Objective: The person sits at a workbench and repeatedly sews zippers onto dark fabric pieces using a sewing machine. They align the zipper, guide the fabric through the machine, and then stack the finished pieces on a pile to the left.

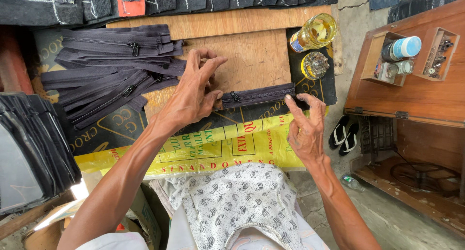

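A short dark zipper [259,95] lies flat across a wooden board [256,56], slider near its left end. My left hand [193,92] presses down on the zipper's left end with fingers spread over the board. My right hand [305,124] touches the zipper's right end with the index fingertip, palm turned up, holding nothing. To the left lies a pile of several dark zippers [111,80].
A yellow liquid bottle [315,32] and a small glass jar [315,64] stand right of the board. A yellow printed sack [218,153] covers the near edge. Dark fabric pieces [34,143] are stacked at left. A wooden sewing table [411,85] with sandals [344,134] below stands at right.
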